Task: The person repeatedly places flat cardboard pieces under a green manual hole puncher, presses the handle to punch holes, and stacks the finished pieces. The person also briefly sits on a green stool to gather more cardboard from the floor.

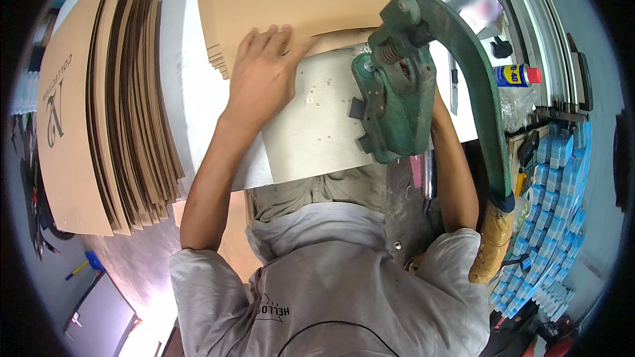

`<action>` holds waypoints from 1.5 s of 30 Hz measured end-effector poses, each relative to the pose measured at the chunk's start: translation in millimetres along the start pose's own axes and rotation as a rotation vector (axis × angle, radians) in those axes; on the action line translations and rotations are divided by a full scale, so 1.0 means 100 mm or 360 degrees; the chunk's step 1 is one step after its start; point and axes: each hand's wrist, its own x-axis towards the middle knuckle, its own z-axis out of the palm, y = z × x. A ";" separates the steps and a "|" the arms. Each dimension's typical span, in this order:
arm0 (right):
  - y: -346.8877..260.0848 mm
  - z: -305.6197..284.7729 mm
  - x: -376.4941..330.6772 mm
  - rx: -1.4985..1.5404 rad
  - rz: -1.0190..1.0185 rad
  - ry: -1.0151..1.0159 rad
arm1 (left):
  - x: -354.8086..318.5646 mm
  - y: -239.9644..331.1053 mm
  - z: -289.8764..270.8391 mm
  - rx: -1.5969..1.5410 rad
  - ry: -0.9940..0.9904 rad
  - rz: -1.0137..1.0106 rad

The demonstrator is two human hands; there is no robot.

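Observation:
My left hand [264,69] lies on the near edge of a brown kraft paper bag [291,0] with dark printing, its fingers apart and its thumb reaching along the edge. More kraft layers show under its left corner. My right forearm [456,165] runs up behind a green hand press [400,92], which hides my right hand. The press has a spring, and a long curved green lever [473,59] ends in a tape-wrapped grip [493,241]. Small rings lie on the pale plate [311,119] beside the press.
A thick row of kraft bags [79,112] stands at the left. Toward the right edge are a blue and yellow spray can [516,76] with a red cap, a box cutter [454,86] and a small box [473,10]. Blue-wrapped packs [546,205] are stacked below them.

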 end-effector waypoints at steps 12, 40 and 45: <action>-0.42 0.18 -0.11 -0.0094 0.0041 0.0072 | 0.35 0.37 0.22 -0.0447 0.0182 -0.0015; -0.14 0.03 -0.15 0.0227 0.0069 0.0002 | 0.47 0.01 0.30 -0.0539 0.0243 -0.0165; -0.06 0.12 -0.11 0.0309 0.0122 -0.0123 | 0.48 0.04 0.27 -0.0603 0.0141 -0.0204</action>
